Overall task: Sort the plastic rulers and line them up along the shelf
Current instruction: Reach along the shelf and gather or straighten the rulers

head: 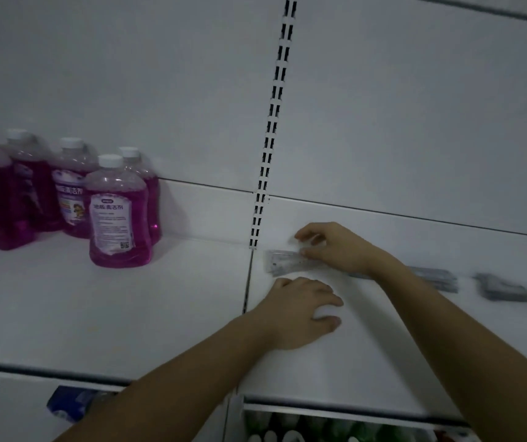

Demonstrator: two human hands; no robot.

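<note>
Near the back edge of the shelf (128, 314), just right of the seam between its two boards, a clear ruler (283, 262) lay flat, its long side running along the back wall. The right hand (335, 247) rested on the ruler's right end, thumb and curled fingers pinching it. The left hand (300, 309) lay in front of the ruler, apart from it, fingers loosely spread and pressed flat on the shelf, holding nothing. Farther right along the back edge, two grey stacks (437, 277) and (504, 290) lay on the shelf; they were blurred, so I cannot tell whether they were rulers. At the shelf's back left corner stood a cluster of purple bottles (117, 215) with white caps, well apart from the ruler. A slotted upright (271, 129) ran up the back wall, ending just above the ruler's left end.
</note>
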